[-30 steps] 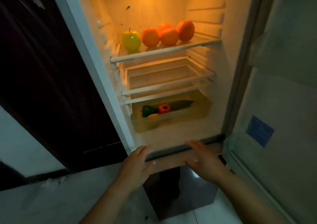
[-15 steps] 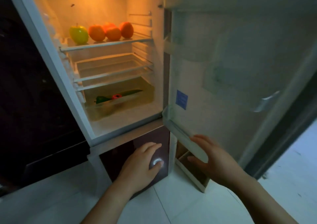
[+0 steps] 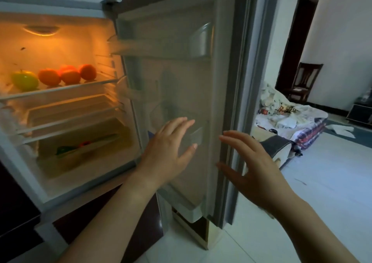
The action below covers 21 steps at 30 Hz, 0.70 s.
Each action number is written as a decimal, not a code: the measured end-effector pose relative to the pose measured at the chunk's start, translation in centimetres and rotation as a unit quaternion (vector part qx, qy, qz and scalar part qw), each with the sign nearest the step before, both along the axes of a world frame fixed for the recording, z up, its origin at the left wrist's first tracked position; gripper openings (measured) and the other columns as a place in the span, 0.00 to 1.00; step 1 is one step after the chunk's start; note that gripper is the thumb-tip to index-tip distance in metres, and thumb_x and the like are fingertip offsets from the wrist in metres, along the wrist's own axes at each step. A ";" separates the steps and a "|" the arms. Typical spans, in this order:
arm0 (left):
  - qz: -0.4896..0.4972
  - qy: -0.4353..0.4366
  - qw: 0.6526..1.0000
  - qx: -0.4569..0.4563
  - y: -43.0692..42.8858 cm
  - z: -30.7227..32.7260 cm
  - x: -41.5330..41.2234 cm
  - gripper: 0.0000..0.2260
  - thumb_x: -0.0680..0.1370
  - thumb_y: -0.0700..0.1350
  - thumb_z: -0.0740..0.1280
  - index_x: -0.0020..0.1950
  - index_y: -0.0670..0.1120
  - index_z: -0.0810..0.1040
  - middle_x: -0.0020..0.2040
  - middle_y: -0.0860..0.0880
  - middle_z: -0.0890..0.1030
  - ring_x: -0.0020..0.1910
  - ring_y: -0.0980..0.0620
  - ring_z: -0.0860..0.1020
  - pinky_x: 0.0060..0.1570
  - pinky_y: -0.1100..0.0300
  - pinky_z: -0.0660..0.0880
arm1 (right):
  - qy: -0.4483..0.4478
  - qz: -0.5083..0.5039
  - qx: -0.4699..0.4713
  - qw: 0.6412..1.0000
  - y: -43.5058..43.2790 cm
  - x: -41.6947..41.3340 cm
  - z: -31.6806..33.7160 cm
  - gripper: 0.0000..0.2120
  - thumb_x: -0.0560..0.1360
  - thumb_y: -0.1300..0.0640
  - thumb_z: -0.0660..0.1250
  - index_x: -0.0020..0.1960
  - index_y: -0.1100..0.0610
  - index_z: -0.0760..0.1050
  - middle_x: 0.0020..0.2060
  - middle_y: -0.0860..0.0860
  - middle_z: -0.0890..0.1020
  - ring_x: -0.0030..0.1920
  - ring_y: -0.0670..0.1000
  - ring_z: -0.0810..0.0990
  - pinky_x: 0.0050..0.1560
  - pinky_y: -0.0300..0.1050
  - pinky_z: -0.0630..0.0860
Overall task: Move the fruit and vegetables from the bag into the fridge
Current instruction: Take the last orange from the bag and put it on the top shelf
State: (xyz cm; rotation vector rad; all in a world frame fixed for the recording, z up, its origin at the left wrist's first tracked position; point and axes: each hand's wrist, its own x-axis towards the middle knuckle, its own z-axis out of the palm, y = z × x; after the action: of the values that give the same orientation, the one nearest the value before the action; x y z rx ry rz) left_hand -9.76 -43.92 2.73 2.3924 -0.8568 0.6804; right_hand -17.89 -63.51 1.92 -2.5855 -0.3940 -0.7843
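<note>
The fridge [image 3: 66, 184] stands open at the left, lit orange inside. On its upper shelf [image 3: 60, 90] sit a green apple [image 3: 25, 80] and several oranges [image 3: 69, 75]. The clear bottom drawer [image 3: 84, 158] holds a green pepper [image 3: 65, 149], a small red vegetable [image 3: 84, 143] and a long green vegetable [image 3: 104, 138]. My left hand [image 3: 169, 152] is raised with straight fingers in front of the inner side of the open door [image 3: 181, 81]. My right hand [image 3: 253, 168] is spread, empty, by the door's outer edge. No bag is in view.
A dark cabinet [image 3: 12, 202] stands left of the fridge, with the dark lower door [image 3: 124, 222] below. At the right a low bed with crumpled bedding [image 3: 285, 113], a dark wooden chair [image 3: 306, 81] and a dark doorway [image 3: 296, 37] lie over a pale tiled floor [image 3: 322, 182].
My view has swung right and upward, from the fridge interior to the door and room. Both hands have risen from the fridge's bottom edge to the door's inner side and edge.
</note>
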 end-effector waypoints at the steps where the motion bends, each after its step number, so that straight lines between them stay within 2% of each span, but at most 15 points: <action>1: 0.015 -0.008 1.000 0.011 -1.2 0.2 0.3 0.25 0.75 0.57 0.59 0.72 0.52 0.64 0.71 0.53 0.66 0.71 0.54 0.63 0.70 0.54 0.62 | -0.011 0.000 -0.005 1.000 -1.3 0.2 0.4 0.28 0.70 0.41 0.61 0.69 0.46 0.64 0.69 0.45 0.66 0.68 0.45 0.65 0.64 0.43 0.67; 4: 0.085 0.021 0.992 0.094 -3.9 0.0 1.0 0.28 0.76 0.57 0.61 0.74 0.52 0.59 0.72 0.52 0.65 0.71 0.52 0.64 0.68 0.49 0.63 | -0.044 0.008 -0.054 0.998 -4.5 1.4 1.5 0.27 0.71 0.43 0.62 0.69 0.47 0.65 0.70 0.47 0.64 0.69 0.48 0.64 0.65 0.45 0.65; 7: 0.141 0.067 0.978 0.138 -5.8 -0.6 0.8 0.32 0.76 0.56 0.62 0.75 0.53 0.52 0.71 0.51 0.66 0.68 0.49 0.68 0.65 0.50 0.67 | -0.084 0.025 -0.081 0.993 -7.4 2.8 2.7 0.27 0.71 0.44 0.63 0.68 0.48 0.66 0.71 0.49 0.63 0.70 0.51 0.62 0.65 0.47 0.60; 11: 0.147 0.078 0.982 0.085 -6.1 -1.3 -0.2 0.33 0.76 0.53 0.64 0.75 0.56 0.49 0.71 0.54 0.64 0.67 0.51 0.66 0.63 0.55 0.69 | -0.146 0.047 -0.063 0.986 -10.0 5.3 3.5 0.26 0.71 0.45 0.64 0.68 0.51 0.67 0.72 0.53 0.61 0.72 0.55 0.60 0.67 0.53 0.61; 16: 0.169 0.072 0.982 0.030 -6.0 -2.4 -1.3 0.32 0.77 0.55 0.63 0.75 0.56 0.50 0.71 0.54 0.60 0.70 0.55 0.61 0.66 0.61 0.62 | -0.211 0.082 -0.031 0.974 -10.3 8.5 3.9 0.32 0.71 0.46 0.66 0.71 0.53 0.62 0.74 0.54 0.54 0.74 0.57 0.55 0.68 0.60 0.64; 21: 0.187 0.080 0.979 0.022 -3.6 -2.5 -2.4 0.30 0.76 0.56 0.63 0.74 0.59 0.51 0.73 0.57 0.59 0.71 0.58 0.60 0.67 0.61 0.62 | -0.219 0.142 -0.009 0.965 -7.4 9.9 3.9 0.36 0.70 0.48 0.68 0.73 0.55 0.59 0.75 0.56 0.50 0.75 0.55 0.52 0.66 0.53 0.68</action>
State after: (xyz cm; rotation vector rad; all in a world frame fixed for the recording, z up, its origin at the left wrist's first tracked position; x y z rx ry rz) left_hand -12.18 -47.54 0.21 2.6349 -0.3584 0.5982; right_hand -7.95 -70.89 5.80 -2.2816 -0.8810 -1.2430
